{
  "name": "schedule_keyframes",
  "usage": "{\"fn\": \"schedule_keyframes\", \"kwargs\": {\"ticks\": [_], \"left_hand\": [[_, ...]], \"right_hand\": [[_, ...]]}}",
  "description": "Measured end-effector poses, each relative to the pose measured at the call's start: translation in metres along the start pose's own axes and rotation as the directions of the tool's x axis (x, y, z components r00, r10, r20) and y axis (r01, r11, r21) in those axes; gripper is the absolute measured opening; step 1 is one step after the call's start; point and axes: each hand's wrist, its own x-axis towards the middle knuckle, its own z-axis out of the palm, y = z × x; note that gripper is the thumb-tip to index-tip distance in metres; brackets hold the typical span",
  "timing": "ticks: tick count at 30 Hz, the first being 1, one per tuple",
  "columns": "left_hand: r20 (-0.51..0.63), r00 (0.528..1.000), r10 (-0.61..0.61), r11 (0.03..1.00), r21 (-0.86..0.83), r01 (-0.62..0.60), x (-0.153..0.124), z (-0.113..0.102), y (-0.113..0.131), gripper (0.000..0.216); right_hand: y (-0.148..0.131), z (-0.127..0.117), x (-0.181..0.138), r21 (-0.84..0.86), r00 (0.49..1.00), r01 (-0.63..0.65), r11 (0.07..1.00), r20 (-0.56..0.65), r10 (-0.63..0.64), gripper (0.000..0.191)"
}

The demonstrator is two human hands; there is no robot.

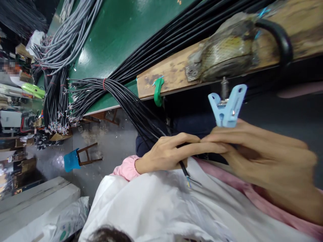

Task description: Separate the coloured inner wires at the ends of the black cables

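Observation:
My left hand (168,151) is closed round a black cable (184,169) in front of my white apron. Below the fingers, the cable's stripped end shows thin coloured wires (188,181). My right hand (267,158) has its thumb and fingers pressed together, touching my left fingertips. Whatever lies in that pinch is hidden. Just above my right hand is a light blue plastic clip (228,106), close to a metal pin under a tape-wrapped tool (224,50) on a wooden board. A bundle of black cables (131,104) drops off the table edge towards my left hand.
The wooden board (174,72) carries a green hook-shaped clip (158,91). Grey cables (73,37) and more black cables (54,97) lie on the green table (113,30). On the floor to the left stand a blue stool (71,160) and white boxes (37,205).

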Motion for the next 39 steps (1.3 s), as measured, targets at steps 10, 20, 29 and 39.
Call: {"fn": "schedule_keyframes", "kwargs": {"ticks": [10,20,29,39], "left_hand": [[0.083,0.996,-0.006,0.977,-0.211,0.023,-0.010,-0.014,-0.005,0.037],[-0.042,0.958,-0.283,0.874,-0.423,0.240,0.015,-0.018,0.007,0.047],[0.006,0.902,-0.431,0.675,-0.662,0.326,0.041,-0.027,0.018,0.045],[-0.217,0.797,-0.563,0.541,-0.826,0.158,0.061,-0.025,0.027,0.054]], "right_hand": [[-0.002,-0.001,0.000,0.163,0.923,-0.365,0.917,-0.067,0.379,0.013],[-0.004,0.000,0.002,-0.161,0.999,0.030,0.987,-0.013,-0.032,0.021],[0.016,-0.008,0.013,0.230,0.945,-0.327,0.917,0.101,0.312,0.030],[0.021,0.010,0.064,0.625,0.642,-0.671,0.399,0.220,0.735,0.066]]}}
